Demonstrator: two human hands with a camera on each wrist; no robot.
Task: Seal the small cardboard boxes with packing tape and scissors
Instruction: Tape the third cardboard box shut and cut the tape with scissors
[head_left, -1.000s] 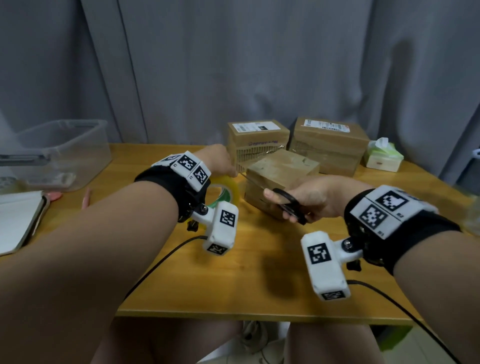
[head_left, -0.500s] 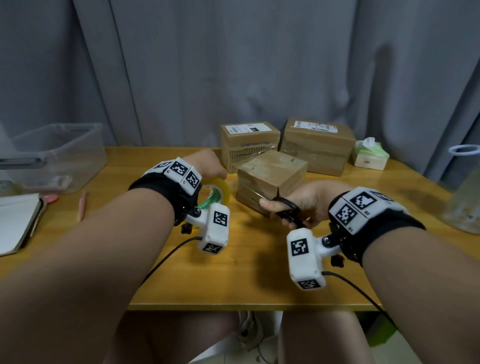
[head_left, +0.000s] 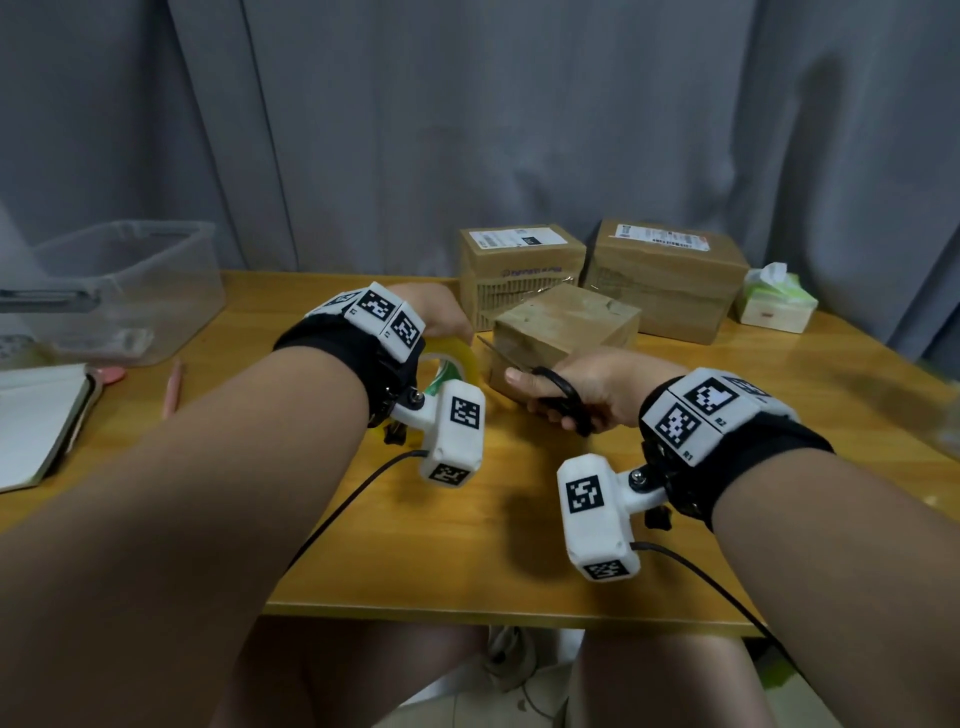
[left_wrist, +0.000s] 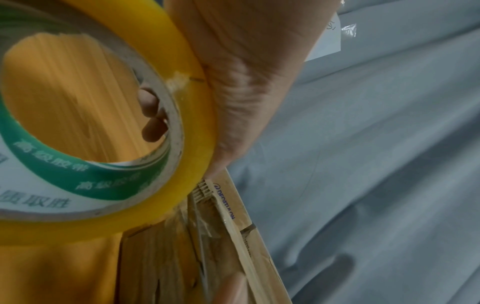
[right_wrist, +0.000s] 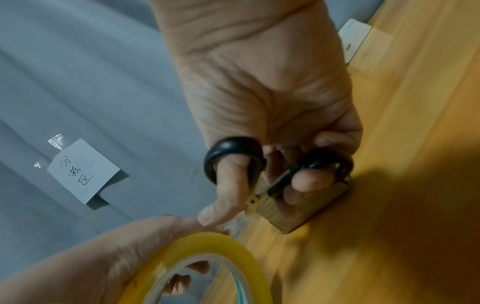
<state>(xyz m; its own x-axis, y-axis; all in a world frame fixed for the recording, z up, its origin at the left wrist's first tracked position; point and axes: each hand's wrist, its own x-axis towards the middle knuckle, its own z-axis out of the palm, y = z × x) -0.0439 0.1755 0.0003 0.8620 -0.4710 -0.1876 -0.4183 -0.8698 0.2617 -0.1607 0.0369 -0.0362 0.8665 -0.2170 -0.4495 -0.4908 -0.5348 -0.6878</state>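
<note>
The small cardboard box (head_left: 563, 332) being worked on sits near the middle of the wooden table (head_left: 467, 545), turned corner-on toward the person, in front of two larger taped cartons (head_left: 665, 280) at the back edge. The roll of yellowish packing tape (head_left: 451, 361) stands just left of the box, gripped by the left hand (head_left: 441, 317): the thumb side lies over the outer rim and fingertips (left_wrist: 150, 115) curl into the core. The right hand (head_left: 587, 387) grips the black-handled scissors (head_left: 558, 397), thumb through one loop and fingers through the other, the blades pointing at the gap between roll and box.

Judged step: cutting the tape strip that runs from roll to box. The next move calls for the strip to be held taut, the blades closed across it close to the box, then the loose end pressed down.

The head view gives the layout, including a clear plastic bin (head_left: 119, 291), a notebook (head_left: 36, 421) and a tissue pack (head_left: 774, 301). The left wrist view alone shows the green printed core liner and clear tape on the carton behind the roll. The right wrist view alone shows the finger placement in the loops and a handwritten paper label (right_wrist: 83, 170) on the grey curtain (right_wrist: 78, 82). No view shows the strip itself clearly.
</note>
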